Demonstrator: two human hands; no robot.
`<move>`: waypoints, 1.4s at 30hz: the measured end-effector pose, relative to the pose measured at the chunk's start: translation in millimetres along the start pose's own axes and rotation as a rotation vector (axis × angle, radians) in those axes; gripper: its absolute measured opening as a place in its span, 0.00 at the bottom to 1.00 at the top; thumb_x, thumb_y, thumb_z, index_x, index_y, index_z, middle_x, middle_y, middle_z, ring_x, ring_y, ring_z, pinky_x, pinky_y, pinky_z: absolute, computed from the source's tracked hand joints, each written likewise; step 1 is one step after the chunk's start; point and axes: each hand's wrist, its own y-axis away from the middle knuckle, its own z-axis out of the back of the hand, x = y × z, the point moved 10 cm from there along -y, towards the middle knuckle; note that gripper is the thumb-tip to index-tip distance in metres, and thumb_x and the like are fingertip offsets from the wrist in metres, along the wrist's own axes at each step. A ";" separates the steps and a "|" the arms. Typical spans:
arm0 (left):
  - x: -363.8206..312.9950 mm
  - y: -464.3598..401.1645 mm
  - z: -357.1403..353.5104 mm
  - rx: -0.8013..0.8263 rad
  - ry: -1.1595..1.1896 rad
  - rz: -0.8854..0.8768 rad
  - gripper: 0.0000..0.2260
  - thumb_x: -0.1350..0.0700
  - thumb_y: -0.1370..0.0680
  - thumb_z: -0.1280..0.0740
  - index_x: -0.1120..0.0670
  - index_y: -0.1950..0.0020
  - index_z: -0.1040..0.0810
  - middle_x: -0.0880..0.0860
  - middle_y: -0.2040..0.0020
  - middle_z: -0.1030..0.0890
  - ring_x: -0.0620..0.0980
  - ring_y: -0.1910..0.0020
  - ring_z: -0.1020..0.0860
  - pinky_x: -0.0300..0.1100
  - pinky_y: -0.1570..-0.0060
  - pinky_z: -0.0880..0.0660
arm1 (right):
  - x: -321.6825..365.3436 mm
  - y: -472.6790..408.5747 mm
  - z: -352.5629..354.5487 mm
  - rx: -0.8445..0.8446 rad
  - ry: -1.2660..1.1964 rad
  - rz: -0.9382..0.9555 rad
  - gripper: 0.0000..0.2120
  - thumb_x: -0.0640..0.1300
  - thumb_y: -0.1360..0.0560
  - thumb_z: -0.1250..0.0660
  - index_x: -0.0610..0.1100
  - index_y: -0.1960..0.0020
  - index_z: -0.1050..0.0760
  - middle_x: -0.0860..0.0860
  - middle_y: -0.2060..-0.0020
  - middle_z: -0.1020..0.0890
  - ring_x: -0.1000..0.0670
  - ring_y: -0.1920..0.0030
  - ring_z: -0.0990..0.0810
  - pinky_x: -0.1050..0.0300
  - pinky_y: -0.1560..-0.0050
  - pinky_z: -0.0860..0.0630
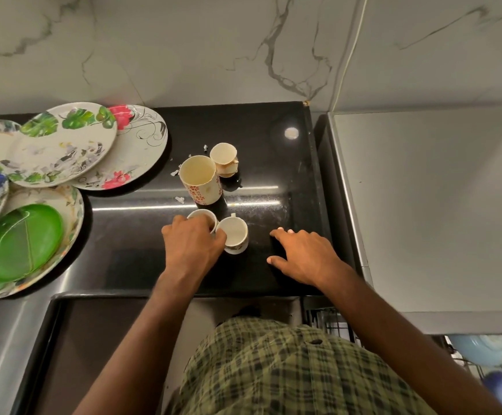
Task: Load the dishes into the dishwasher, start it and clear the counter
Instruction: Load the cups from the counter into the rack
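On the black counter [142, 259] stand several cups. My left hand [192, 244] grips a small white cup [203, 216] and its fingers also pinch the rim of a second white cup [236, 232] right beside it. Behind them stands a tall mug with red flowers [200, 181], and a small stained cup [224, 158] sits behind that. My right hand [302, 254] rests flat on the counter to the right, fingers spread, holding nothing. A pile of floral plates [64, 145] and a green plate [19, 241] lie at the left.
The dishwasher rack [483, 351] with a pale blue bowl and a blue dish shows at the bottom right, below a grey appliance top [438, 205]. A marble wall rises behind the counter. Small white scraps lie near the mug. A steel surface lies at the bottom left.
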 end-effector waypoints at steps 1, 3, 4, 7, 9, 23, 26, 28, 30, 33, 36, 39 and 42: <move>-8.6 2.6 -2.0 -0.012 0.005 -0.032 0.10 0.43 0.21 0.31 0.49 0.48 0.19 0.50 0.51 0.19 0.52 0.44 0.25 0.53 0.41 0.31 | -0.5 0.4 -1.1 0.007 0.003 0.003 0.34 0.68 0.22 0.36 0.54 0.21 0.38 0.50 0.27 0.25 0.44 0.34 0.21 0.44 0.37 0.23; -27.7 7.9 -6.2 -0.032 0.007 -0.105 0.11 0.44 0.21 0.31 0.50 0.46 0.18 0.51 0.50 0.18 0.52 0.45 0.25 0.52 0.43 0.30 | -4.1 2.7 -6.3 0.046 -0.028 -0.007 0.44 0.74 0.25 0.38 0.54 0.18 0.45 0.49 0.23 0.30 0.43 0.30 0.24 0.42 0.33 0.25; -37.3 10.3 -8.2 -0.040 0.006 -0.143 0.11 0.44 0.20 0.31 0.50 0.46 0.18 0.51 0.50 0.18 0.52 0.45 0.25 0.51 0.44 0.30 | -6.2 4.8 -8.8 0.063 -0.073 -0.015 0.48 0.77 0.27 0.38 0.55 0.16 0.50 0.48 0.21 0.32 0.42 0.29 0.25 0.42 0.32 0.26; -66.8 16.9 -16.2 -0.030 0.012 -0.250 0.12 0.44 0.20 0.32 0.50 0.44 0.16 0.52 0.50 0.16 0.52 0.46 0.25 0.51 0.45 0.30 | -11.2 12.5 -11.2 0.033 -0.281 -0.001 0.55 0.79 0.32 0.35 0.58 0.17 0.57 0.50 0.24 0.28 0.45 0.31 0.22 0.41 0.33 0.24; -83.1 21.3 -23.0 -0.004 0.024 -0.307 0.13 0.43 0.19 0.33 0.50 0.43 0.16 0.51 0.49 0.16 0.51 0.45 0.26 0.50 0.44 0.29 | -16.9 16.6 -12.2 -0.042 -0.430 -0.002 0.54 0.77 0.33 0.31 0.59 0.18 0.52 0.55 0.26 0.26 0.48 0.33 0.21 0.42 0.35 0.22; -108.5 37.5 -27.7 -0.009 0.150 -0.333 0.18 0.35 0.19 0.36 0.44 0.36 0.23 0.48 0.36 0.19 0.52 0.36 0.26 0.56 0.33 0.37 | -82.5 83.2 -26.8 -0.380 -0.991 -0.099 0.34 0.56 0.32 0.18 0.57 0.33 0.33 0.60 0.44 0.21 0.57 0.43 0.19 0.53 0.43 0.19; -114.2 41.3 -19.5 -0.038 0.192 -0.381 0.16 0.41 0.20 0.32 0.45 0.35 0.24 0.51 0.36 0.21 0.54 0.36 0.28 0.59 0.35 0.36 | -102.9 109.4 -34.4 -0.434 -1.225 -0.115 0.30 0.51 0.29 0.19 0.54 0.32 0.28 0.57 0.44 0.19 0.52 0.42 0.19 0.55 0.44 0.19; -127.8 50.6 -12.0 -0.089 0.243 -0.475 0.16 0.46 0.20 0.30 0.47 0.35 0.24 0.52 0.37 0.22 0.55 0.36 0.29 0.57 0.36 0.34 | -120.4 129.2 -42.3 -0.489 -1.428 -0.161 0.26 0.51 0.29 0.21 0.49 0.34 0.24 0.53 0.45 0.16 0.50 0.43 0.17 0.54 0.45 0.19; -148.9 63.6 -8.6 -0.113 0.319 -0.615 0.13 0.51 0.20 0.29 0.51 0.36 0.22 0.51 0.40 0.21 0.51 0.37 0.28 0.50 0.35 0.35 | -137.9 147.4 -54.1 -0.539 -1.630 -0.231 0.26 0.53 0.30 0.23 0.42 0.36 0.22 0.43 0.47 0.14 0.43 0.47 0.15 0.48 0.47 0.18; -194.4 93.1 -26.2 -0.038 0.373 -0.866 0.10 0.56 0.19 0.29 0.52 0.38 0.20 0.48 0.41 0.19 0.49 0.37 0.25 0.44 0.30 0.35 | -154.3 170.5 -69.1 -0.555 -1.909 -0.228 0.33 0.57 0.30 0.21 0.37 0.34 0.22 0.38 0.49 0.16 0.39 0.52 0.15 0.49 0.56 0.15; -237.6 122.4 -67.4 0.159 0.311 -1.008 0.12 0.53 0.19 0.30 0.49 0.36 0.21 0.45 0.40 0.19 0.49 0.37 0.24 0.54 0.35 0.28 | -169.2 193.3 -87.2 -0.609 -2.068 -0.243 0.38 0.66 0.31 0.23 0.41 0.33 0.26 0.37 0.51 0.18 0.40 0.59 0.17 0.56 0.69 0.20; -278.1 156.8 -104.7 0.365 0.263 -1.142 0.13 0.50 0.20 0.32 0.49 0.36 0.20 0.44 0.41 0.18 0.47 0.38 0.23 0.55 0.36 0.25 | -191.2 222.4 -120.5 -0.675 -2.176 -0.308 0.29 0.63 0.23 0.34 0.37 0.39 0.21 0.24 0.52 0.23 0.36 0.61 0.25 0.59 0.75 0.26; -308.1 193.5 -134.7 0.529 0.179 -1.284 0.13 0.50 0.19 0.32 0.52 0.37 0.19 0.47 0.42 0.17 0.47 0.40 0.23 0.49 0.35 0.27 | -206.7 256.0 -157.5 -0.735 -2.325 -0.351 0.32 0.56 0.25 0.36 0.32 0.32 0.27 0.26 0.48 0.23 0.36 0.58 0.24 0.55 0.71 0.25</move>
